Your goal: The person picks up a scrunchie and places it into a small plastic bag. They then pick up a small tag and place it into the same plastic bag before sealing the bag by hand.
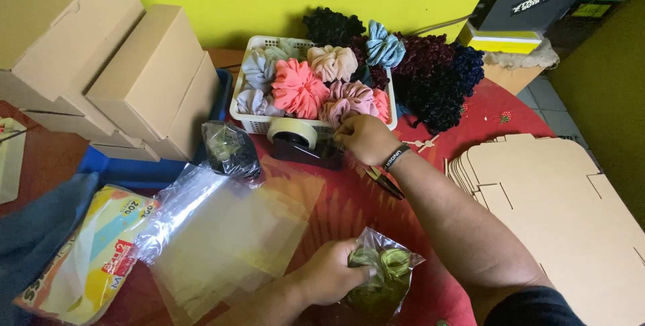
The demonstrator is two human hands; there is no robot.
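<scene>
- Open red tablecloth lies between the two hands, passable.
- Tape dispenser and white basket block the far side.
- Stacked boxes wall the left.
- Flat cardboard sheets fill the right.
- Clear plastic sleeves cover the near-left.

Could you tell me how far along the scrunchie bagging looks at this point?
One filled clear bag already sits by the tape dispenser. In hand: the left hand holds a bagged green scrunchie while the right hand reaches to the tape. Left: a white basket full of loose scrunchies, a dark pile beside it, spare clear bags and unfolded flat cardboard boxes.
</scene>
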